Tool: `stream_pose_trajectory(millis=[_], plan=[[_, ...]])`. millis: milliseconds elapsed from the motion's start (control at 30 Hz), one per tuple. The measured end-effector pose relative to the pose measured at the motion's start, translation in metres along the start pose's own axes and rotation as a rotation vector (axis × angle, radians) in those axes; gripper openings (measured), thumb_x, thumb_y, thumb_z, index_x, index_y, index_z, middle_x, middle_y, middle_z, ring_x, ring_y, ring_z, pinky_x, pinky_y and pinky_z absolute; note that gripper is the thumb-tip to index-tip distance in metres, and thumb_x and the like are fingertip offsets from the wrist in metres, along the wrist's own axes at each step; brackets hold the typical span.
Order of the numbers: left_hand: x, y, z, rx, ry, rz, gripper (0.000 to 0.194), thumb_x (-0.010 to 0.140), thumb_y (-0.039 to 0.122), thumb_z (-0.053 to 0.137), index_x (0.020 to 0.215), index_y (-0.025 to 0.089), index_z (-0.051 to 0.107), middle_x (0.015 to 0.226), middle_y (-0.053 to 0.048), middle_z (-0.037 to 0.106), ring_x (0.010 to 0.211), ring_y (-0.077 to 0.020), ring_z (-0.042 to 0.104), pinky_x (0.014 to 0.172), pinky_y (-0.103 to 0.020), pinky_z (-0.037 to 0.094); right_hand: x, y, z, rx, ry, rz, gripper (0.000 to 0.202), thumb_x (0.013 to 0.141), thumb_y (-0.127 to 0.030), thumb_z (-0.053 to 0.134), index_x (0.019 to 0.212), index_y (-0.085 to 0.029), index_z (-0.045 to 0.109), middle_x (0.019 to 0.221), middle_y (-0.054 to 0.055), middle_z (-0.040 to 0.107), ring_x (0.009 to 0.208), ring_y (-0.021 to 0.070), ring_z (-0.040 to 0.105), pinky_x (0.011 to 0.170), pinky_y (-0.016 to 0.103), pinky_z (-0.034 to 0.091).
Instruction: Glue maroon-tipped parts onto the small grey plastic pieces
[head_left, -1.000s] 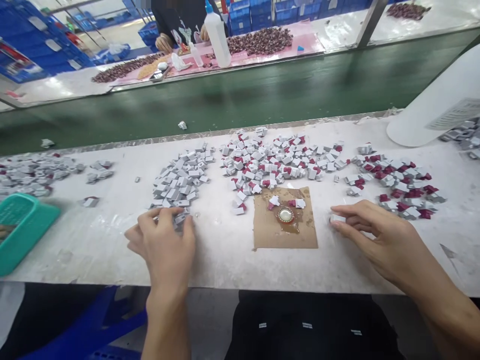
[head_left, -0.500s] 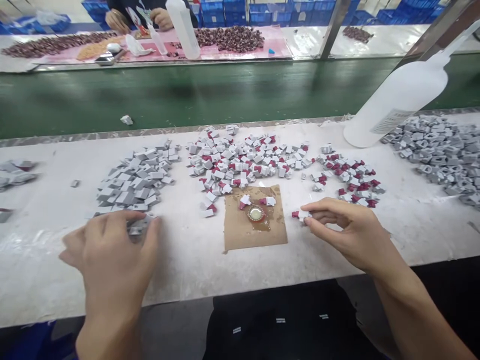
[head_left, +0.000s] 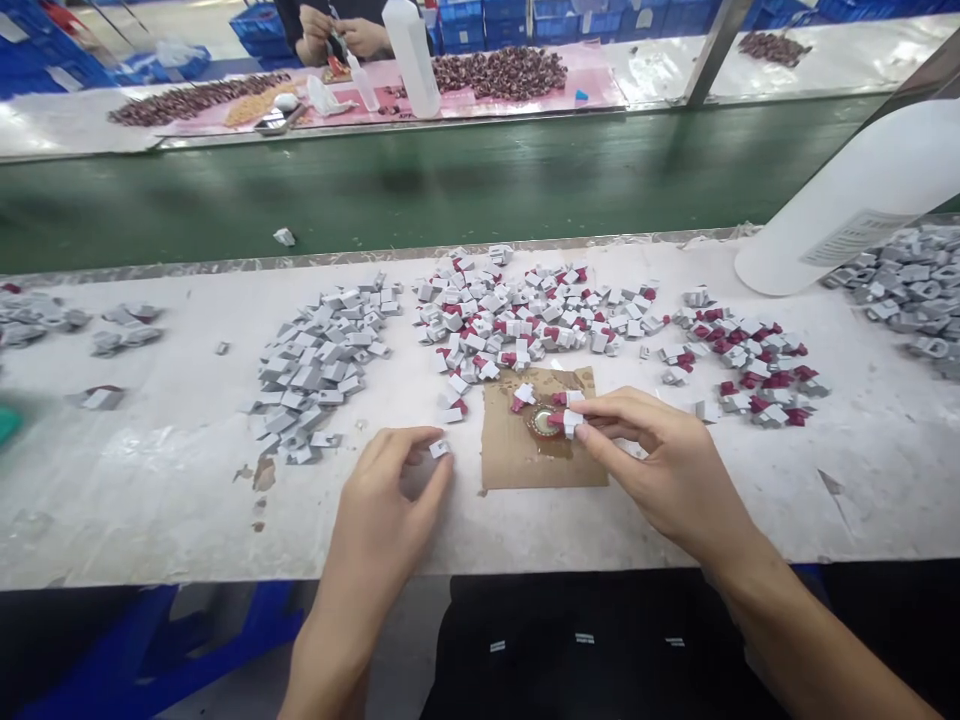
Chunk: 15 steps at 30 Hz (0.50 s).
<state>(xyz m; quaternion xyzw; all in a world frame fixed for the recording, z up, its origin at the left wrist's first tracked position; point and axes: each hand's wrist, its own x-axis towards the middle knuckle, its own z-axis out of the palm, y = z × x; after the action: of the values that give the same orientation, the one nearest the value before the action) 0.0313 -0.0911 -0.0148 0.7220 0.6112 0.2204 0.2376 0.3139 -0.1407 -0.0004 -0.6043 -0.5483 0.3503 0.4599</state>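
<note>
My left hand (head_left: 394, 490) pinches a small grey part (head_left: 439, 449) between thumb and index finger, left of a brown cardboard square (head_left: 510, 465). My right hand (head_left: 660, 460) holds a grey-and-maroon piece (head_left: 571, 423) by its grey end, over the cardboard. The maroon end is at a small round dish (head_left: 544, 421) with a beaded rim; whether it touches the contents is unclear. Two more grey-and-maroon pieces lie on the cardboard, one (head_left: 523, 397) behind the dish and one partly hidden beside my right fingertips. Wet spots mark the cardboard.
Piles of grey parts (head_left: 315, 360), mixed grey-and-maroon pieces (head_left: 517, 310) and more such pieces (head_left: 757, 365) lie on the white table (head_left: 172, 500). A large white bottle (head_left: 847, 210) leans at right. Beyond the green strip (head_left: 450, 180), another person's hands (head_left: 360, 38) work.
My left hand has moved right from the grey pile with a grey part in its fingers. My right hand has brought its piece left to the dish. The view has shifted left.
</note>
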Motion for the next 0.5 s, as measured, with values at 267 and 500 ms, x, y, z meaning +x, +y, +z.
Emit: stream_pose_trajectory(millis=[267, 500], plan=[[-0.004, 0.01, 0.001, -0.233, 0.007, -0.03, 0.022, 0.105, 0.042, 0.073, 0.116, 0.026, 0.082, 0.111, -0.007, 0.082, 0.095, -0.0243, 0.076, 0.082, -0.035, 0.064, 0.0, 0.0, 0.001, -0.126, 0.006, -0.134, 0.016, 0.109, -0.025, 0.076, 0.118, -0.025, 0.09, 0.107, 0.007, 0.088, 0.092, 0.0252, 0.086, 0.079, 0.04, 0.075], [0.001, 0.03, 0.012, -0.497, -0.078, 0.044, 0.017, 0.107, 0.033, 0.076, 0.121, 0.031, 0.086, 0.12, -0.005, 0.079, 0.106, -0.0208, 0.08, 0.091, -0.032, 0.067, 0.002, -0.006, 0.0, -0.148, -0.017, -0.156, 0.02, 0.109, -0.021, 0.075, 0.12, -0.023, 0.092, 0.109, 0.01, 0.089, 0.097, 0.0271, 0.086, 0.077, 0.04, 0.071]])
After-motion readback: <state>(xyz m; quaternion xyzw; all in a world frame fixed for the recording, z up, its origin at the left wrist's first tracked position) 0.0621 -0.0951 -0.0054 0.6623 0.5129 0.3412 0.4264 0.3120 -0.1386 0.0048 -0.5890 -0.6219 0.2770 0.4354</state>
